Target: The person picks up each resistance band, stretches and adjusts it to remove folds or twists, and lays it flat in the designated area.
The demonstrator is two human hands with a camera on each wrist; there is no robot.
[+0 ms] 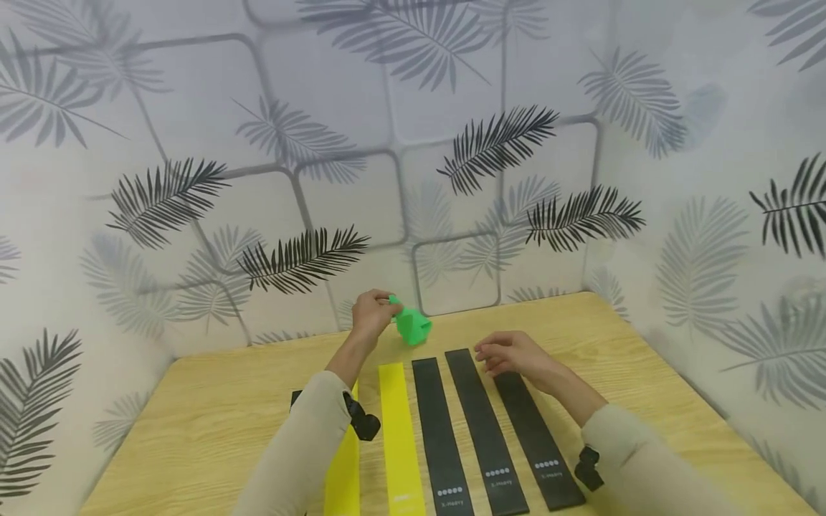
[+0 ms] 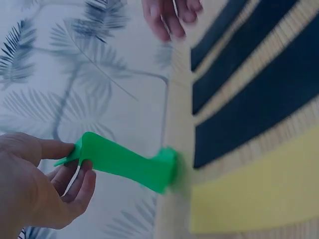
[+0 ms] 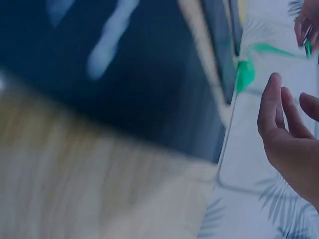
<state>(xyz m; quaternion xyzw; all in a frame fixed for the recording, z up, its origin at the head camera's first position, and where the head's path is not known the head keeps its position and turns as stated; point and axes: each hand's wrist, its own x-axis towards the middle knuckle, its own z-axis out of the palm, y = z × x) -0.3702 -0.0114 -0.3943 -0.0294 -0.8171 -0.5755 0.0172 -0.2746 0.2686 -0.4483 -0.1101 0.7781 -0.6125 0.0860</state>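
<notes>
My left hand (image 1: 374, 313) pinches one end of a green resistance band (image 2: 122, 160) between thumb and fingers. The band hangs down from that grip, its lower part folded and curling near the table's back edge. My right hand (image 1: 519, 355) holds nothing; its fingers are loosely bent over the far end of the rightmost black resistance band (image 1: 538, 441). Two more black bands, a middle one (image 1: 480, 430) and a left one (image 1: 442, 430), lie flat beside it. Left of them are a yellow band (image 1: 401, 437) and a second yellow band (image 1: 343, 469), partly hidden by my left sleeve.
The wooden table (image 1: 213, 423) meets a leaf-patterned wall (image 1: 361, 193) at the back, with more patterned wall on the right. A small black piece (image 1: 295, 396) shows beside my left sleeve. White "X-Heavy" print marks the near ends of the black bands.
</notes>
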